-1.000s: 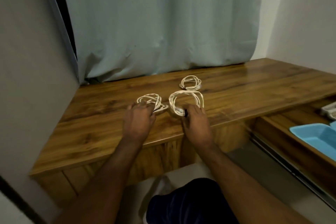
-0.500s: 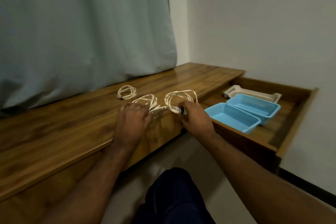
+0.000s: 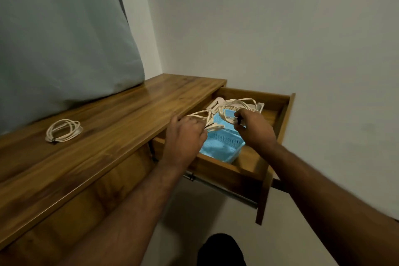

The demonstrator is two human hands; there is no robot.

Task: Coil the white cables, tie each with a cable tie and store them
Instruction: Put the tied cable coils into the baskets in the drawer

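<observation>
A glossy wood-grain desk (image 3: 112,123) stands against a plain pale wall, a grey-blue curtain (image 3: 64,34) hanging onto its back edge. Its drawer (image 3: 278,112) is pulled open, holding a blue perforated plastic basket (image 3: 224,142) and a white slotted tray (image 3: 213,104), both partly hidden by the hands. The left hand (image 3: 183,136) grips one coil of white cable (image 3: 199,114) over the drawer; the right hand (image 3: 254,127) pinches a second coil (image 3: 235,103) above the baskets. A third coil (image 3: 63,130) lies flat on the desk, well apart. Any ties are too blurred to make out.
</observation>
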